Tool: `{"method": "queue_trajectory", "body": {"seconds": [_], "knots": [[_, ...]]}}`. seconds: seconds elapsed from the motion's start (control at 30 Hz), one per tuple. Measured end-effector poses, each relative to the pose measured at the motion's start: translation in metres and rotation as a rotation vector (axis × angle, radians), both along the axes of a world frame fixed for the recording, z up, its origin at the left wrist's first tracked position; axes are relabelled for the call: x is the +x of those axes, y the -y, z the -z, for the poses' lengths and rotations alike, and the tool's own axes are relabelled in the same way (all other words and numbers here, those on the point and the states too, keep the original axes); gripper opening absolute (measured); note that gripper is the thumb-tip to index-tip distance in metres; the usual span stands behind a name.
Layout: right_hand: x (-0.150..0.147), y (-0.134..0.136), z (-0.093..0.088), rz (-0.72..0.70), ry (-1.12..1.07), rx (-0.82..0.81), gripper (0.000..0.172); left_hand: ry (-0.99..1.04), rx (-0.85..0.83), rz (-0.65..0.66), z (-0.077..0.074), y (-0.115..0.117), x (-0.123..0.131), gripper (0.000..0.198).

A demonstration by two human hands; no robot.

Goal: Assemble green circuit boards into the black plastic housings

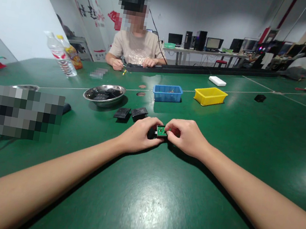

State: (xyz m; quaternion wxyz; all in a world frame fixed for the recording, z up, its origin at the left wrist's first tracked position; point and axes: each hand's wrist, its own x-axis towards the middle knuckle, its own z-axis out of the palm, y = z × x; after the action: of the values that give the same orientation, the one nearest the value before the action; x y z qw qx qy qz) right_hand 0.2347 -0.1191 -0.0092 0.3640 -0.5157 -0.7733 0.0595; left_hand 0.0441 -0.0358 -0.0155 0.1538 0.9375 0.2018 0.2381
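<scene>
both hands meet low over the green table (136,206). left hand (137,135) and right hand (186,136) pinch a small green circuit board (162,131) between closed fingers, black casing beneath. two black covers (131,113) just behind; steel bowl (103,94) further left.

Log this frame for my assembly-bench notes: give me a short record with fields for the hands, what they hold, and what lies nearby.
left hand: grips a small black part, fingers on the green circuit board
right hand: pinches the board's other side
black casings: two, on the green table just behind the hands
steel bowl: holds dark parts
blue bin: beside the yellow bin
other person: seated across, hands on the table
</scene>
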Motion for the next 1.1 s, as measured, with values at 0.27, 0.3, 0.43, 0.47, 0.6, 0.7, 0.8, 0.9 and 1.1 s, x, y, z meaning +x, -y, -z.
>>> {"method": "queue_trajectory", "body": {"seconds": [0.27, 0.3, 0.43, 0.47, 0.6, 0.7, 0.8, 0.9, 1.1], "knots": [[0.0053, -0.0028, 0.0051, -0.107, 0.123, 0.137, 0.016, -0.011, -0.010, 0.011, -0.0006, 0.0005, 0.0003, 0.023], [0.0057, -0.0031, 0.0058, -0.121, 0.128, 0.159, 0.015, -0.012, -0.010, 0.011, -0.0006, 0.0005, 0.0005, 0.023], [0.0056, -0.0025, 0.0050, -0.103, 0.102, 0.130, 0.015, -0.016, -0.011, 0.014, 0.0003, -0.0003, 0.0003, 0.025], [0.0051, -0.0021, 0.0041, -0.080, 0.087, 0.094, 0.014, -0.014, -0.009, 0.014, 0.0006, -0.0007, 0.0001, 0.025], [0.0031, -0.0002, 0.0001, -0.014, 0.022, -0.037, 0.011, -0.006, -0.005, 0.016, 0.0010, -0.0014, -0.0002, 0.028], [0.0027, 0.0001, -0.0009, 0.036, -0.033, -0.061, 0.017, -0.007, -0.014, 0.010, 0.0009, -0.0011, -0.0004, 0.029], [0.0033, -0.0010, -0.0003, 0.111, -0.043, -0.061, 0.015, -0.013, -0.014, 0.004, 0.0011, -0.0006, -0.0007, 0.029], [0.0037, -0.0024, 0.0001, 0.163, -0.007, -0.050, 0.009, -0.017, -0.009, -0.011, 0.0010, -0.0004, -0.0007, 0.032], [0.0031, -0.0010, -0.0011, 0.156, 0.001, -0.063, 0.008, -0.015, -0.016, 0.000, 0.0008, -0.0004, -0.0002, 0.029]]}}
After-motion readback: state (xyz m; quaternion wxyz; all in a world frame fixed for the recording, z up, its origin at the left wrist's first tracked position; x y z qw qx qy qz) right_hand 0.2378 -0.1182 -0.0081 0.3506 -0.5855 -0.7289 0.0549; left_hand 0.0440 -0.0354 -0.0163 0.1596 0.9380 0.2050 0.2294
